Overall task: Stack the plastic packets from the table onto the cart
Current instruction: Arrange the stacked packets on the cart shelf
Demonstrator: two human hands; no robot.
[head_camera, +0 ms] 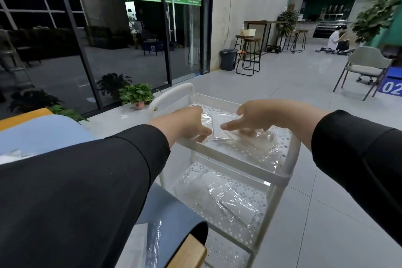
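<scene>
While the packet (pixel 219 127) lies flat on the cart (pixel 289 159) top shelf, long axis running away from me, I see my left hand (pixel 191 122) pinching its left edge and my right hand (pixel 258 115) spread over the stack; the shelf rim is close all round.

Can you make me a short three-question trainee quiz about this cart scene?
1. True or false: both hands are over the top shelf of the white perforated plastic cart.
2. Which shelf also holds clear plastic packets? A) the lower shelf B) none
3. Fill in: the small green potted plant stands on the ____.

Key:
1. True: left hand and right hand touch the clear plastic packets on top.
2. A
3. floor
</scene>
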